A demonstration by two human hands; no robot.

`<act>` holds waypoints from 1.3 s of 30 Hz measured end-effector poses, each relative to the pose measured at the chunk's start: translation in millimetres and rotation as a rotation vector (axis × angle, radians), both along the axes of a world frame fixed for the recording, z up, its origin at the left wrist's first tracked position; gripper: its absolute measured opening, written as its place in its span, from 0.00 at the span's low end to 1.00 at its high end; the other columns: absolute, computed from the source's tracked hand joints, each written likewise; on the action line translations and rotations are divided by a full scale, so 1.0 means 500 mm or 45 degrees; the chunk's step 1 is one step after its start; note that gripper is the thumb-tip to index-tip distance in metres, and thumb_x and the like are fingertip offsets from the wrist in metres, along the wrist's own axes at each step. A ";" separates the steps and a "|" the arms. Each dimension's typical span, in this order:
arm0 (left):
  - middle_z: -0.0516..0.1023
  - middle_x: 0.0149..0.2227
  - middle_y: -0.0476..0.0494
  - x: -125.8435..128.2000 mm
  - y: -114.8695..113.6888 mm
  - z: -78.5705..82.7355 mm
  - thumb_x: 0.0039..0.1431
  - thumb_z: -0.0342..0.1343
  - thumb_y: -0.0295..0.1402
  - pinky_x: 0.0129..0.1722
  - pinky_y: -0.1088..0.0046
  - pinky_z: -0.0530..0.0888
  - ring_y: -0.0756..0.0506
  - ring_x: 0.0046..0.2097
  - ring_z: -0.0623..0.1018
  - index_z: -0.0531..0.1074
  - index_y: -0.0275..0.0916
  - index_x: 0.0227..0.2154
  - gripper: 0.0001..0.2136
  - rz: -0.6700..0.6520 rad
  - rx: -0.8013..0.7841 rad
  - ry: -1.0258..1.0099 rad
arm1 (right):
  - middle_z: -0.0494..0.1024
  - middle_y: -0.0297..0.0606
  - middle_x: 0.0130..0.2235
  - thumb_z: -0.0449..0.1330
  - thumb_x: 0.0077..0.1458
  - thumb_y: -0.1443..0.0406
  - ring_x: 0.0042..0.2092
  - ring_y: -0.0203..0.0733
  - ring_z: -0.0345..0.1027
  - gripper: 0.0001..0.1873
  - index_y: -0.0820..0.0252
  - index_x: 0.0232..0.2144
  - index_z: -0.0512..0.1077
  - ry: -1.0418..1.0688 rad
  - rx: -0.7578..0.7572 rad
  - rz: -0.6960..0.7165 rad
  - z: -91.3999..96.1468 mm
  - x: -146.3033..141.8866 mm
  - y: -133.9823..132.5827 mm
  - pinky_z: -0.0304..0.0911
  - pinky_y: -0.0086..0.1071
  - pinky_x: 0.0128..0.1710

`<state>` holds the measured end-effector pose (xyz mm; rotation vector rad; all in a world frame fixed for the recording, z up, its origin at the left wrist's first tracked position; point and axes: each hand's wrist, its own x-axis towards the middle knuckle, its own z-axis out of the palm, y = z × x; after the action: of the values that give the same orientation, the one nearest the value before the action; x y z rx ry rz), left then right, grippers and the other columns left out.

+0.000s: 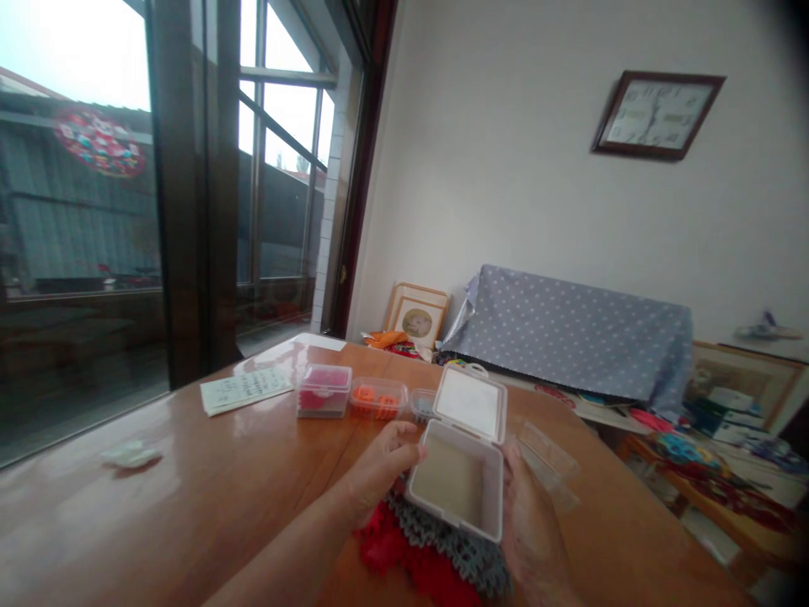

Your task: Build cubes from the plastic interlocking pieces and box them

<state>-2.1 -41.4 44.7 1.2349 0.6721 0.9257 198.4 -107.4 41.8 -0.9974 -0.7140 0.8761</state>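
Note:
A small clear plastic box with its hinged lid swung up is held above the wooden table. Nothing shows inside it. My left hand grips the box's left side, fingers curled on the rim. My right hand holds its right side from below. Under the box lies red and grey crocheted work.
Behind the box stand a clear box of red pieces, a box of orange pieces and a small one. A printed paper and a white scrap lie left. Another clear lid lies right. A covered bench and clutter fill the back.

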 end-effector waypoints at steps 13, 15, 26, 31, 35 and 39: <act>0.74 0.30 0.49 -0.037 0.020 0.017 0.53 0.61 0.47 0.28 0.76 0.63 0.50 0.30 0.71 0.71 0.38 0.39 0.19 0.195 -0.014 -0.026 | 0.83 0.45 0.39 0.60 0.53 0.40 0.39 0.50 0.77 0.33 0.64 0.42 0.78 -0.139 -0.117 0.044 -0.035 0.008 0.011 0.71 0.40 0.38; 0.75 0.30 0.49 -0.042 0.022 0.019 0.53 0.60 0.48 0.28 0.76 0.62 0.50 0.29 0.72 0.71 0.38 0.38 0.18 0.187 -0.003 -0.018 | 0.83 0.45 0.38 0.60 0.54 0.41 0.38 0.51 0.77 0.32 0.64 0.41 0.78 -0.211 -0.112 0.035 -0.034 0.004 0.007 0.70 0.40 0.37; 0.77 0.31 0.48 -0.094 0.011 0.032 0.50 0.61 0.51 0.29 0.75 0.62 0.48 0.31 0.74 0.70 0.39 0.36 0.20 0.279 -0.013 0.039 | 0.83 0.43 0.36 0.60 0.53 0.40 0.38 0.51 0.76 0.33 0.63 0.42 0.79 -0.373 -0.137 0.004 -0.051 0.008 0.010 0.70 0.41 0.40; 0.77 0.31 0.49 -0.118 -0.008 0.037 0.50 0.61 0.52 0.30 0.75 0.63 0.48 0.31 0.73 0.71 0.39 0.37 0.21 0.348 -0.032 0.115 | 0.82 0.42 0.34 0.58 0.55 0.41 0.36 0.48 0.74 0.31 0.62 0.40 0.79 -0.486 -0.086 0.027 -0.033 -0.017 -0.011 0.69 0.38 0.38; 0.77 0.32 0.47 -0.105 -0.020 0.043 0.52 0.59 0.51 0.29 0.75 0.64 0.47 0.32 0.74 0.72 0.38 0.38 0.20 0.325 -0.013 0.101 | 0.77 0.35 0.32 0.54 0.60 0.44 0.30 0.39 0.68 0.30 0.58 0.52 0.74 -0.604 0.010 0.146 -0.011 -0.044 -0.034 0.63 0.30 0.30; 0.77 0.31 0.48 -0.065 -0.022 0.041 0.51 0.60 0.51 0.28 0.75 0.66 0.46 0.32 0.75 0.71 0.39 0.35 0.20 0.338 -0.057 0.022 | 0.69 0.28 0.28 0.60 0.58 0.48 0.28 0.36 0.61 0.34 0.52 0.63 0.64 -0.857 0.172 0.128 -0.004 -0.053 -0.044 0.57 0.28 0.29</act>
<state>-34.5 -52.4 65.4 1.1322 0.8805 1.1133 171.7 -129.6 40.1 -1.1474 -1.3833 0.5569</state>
